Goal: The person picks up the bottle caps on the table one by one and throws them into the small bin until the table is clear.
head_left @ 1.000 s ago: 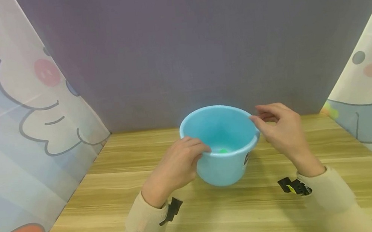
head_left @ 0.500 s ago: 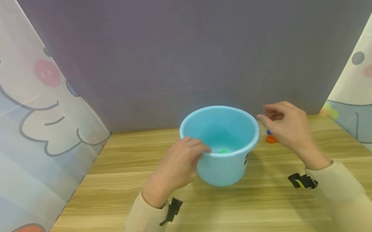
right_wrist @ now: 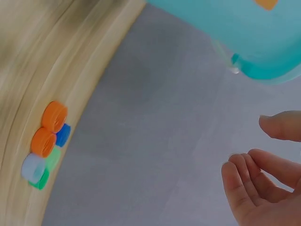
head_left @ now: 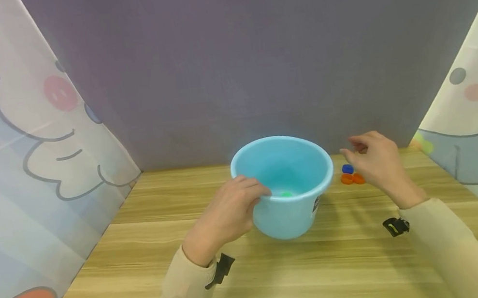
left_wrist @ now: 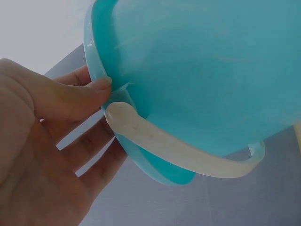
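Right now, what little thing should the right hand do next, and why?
I'd probably lower the right hand to one of the small round orange plastic caps: the hand looks empty, the caps lie near it on the wooden table, and the left hand grips the light-blue plastic bucket, which has something green inside.

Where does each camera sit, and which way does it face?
Head: on the head, facing forward and down at the bucket; left hand, right hand and sleeves show.
Left wrist: on that wrist, facing the bucket's rim and handle; left hand shows.
Right wrist: on that wrist, facing caps, gray backdrop and bucket; right hand shows partly.
Both wrist views share the bucket.
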`<state>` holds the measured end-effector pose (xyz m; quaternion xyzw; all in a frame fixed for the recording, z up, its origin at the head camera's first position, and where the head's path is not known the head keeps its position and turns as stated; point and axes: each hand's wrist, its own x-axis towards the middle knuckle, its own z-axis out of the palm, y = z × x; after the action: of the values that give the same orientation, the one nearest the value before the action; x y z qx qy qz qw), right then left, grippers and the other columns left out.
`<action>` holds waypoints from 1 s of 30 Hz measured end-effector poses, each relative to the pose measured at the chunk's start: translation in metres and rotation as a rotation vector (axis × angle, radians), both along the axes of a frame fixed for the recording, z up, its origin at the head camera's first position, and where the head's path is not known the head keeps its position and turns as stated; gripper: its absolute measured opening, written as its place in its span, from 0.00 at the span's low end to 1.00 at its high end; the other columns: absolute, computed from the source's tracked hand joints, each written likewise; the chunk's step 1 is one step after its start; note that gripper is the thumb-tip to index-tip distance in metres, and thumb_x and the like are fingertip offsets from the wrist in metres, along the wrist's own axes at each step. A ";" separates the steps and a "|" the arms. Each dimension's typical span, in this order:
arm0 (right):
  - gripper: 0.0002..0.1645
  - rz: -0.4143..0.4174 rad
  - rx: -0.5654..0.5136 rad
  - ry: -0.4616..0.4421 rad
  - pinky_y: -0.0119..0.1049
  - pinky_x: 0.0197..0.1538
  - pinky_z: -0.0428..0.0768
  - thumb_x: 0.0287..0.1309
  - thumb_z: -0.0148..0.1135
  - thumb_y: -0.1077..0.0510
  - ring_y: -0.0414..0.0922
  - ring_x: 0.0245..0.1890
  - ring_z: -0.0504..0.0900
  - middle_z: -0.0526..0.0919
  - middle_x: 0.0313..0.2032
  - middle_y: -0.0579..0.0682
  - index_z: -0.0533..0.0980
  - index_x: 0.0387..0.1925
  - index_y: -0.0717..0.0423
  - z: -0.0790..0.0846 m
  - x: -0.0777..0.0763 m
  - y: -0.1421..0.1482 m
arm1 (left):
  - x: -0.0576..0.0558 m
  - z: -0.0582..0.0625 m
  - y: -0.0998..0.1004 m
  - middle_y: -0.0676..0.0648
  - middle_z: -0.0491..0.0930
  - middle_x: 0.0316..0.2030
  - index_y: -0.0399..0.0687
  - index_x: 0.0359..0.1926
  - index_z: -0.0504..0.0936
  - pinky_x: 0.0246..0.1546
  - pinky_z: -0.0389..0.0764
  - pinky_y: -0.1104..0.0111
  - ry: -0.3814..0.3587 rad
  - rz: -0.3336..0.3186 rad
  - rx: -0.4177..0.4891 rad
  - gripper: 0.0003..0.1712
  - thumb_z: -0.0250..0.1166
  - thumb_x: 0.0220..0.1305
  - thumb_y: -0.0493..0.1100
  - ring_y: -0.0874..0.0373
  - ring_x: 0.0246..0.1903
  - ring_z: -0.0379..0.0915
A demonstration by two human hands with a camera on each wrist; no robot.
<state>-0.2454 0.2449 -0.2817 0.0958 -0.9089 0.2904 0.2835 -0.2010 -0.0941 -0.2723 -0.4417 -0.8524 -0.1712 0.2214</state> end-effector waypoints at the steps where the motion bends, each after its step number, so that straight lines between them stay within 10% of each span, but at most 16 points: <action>1: 0.27 -0.001 0.009 -0.001 0.60 0.48 0.76 0.64 0.64 0.55 0.64 0.43 0.80 0.80 0.45 0.70 0.78 0.53 0.76 0.000 -0.002 0.001 | 0.000 0.000 0.000 0.51 0.85 0.38 0.45 0.41 0.87 0.46 0.80 0.62 -0.002 0.000 0.001 0.17 0.67 0.56 0.22 0.52 0.40 0.77; 30: 0.32 0.005 0.220 -0.311 0.69 0.53 0.73 0.67 0.61 0.56 0.74 0.51 0.73 0.72 0.52 0.81 0.70 0.56 0.85 -0.029 -0.032 0.044 | -0.001 0.000 -0.001 0.51 0.85 0.39 0.46 0.42 0.87 0.48 0.80 0.62 -0.018 0.022 -0.005 0.18 0.67 0.54 0.23 0.53 0.41 0.77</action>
<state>-0.2773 0.2891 -0.3107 0.0827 -0.9678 0.2012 0.1268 -0.2016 -0.0954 -0.2727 -0.4313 -0.8596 -0.1705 0.2144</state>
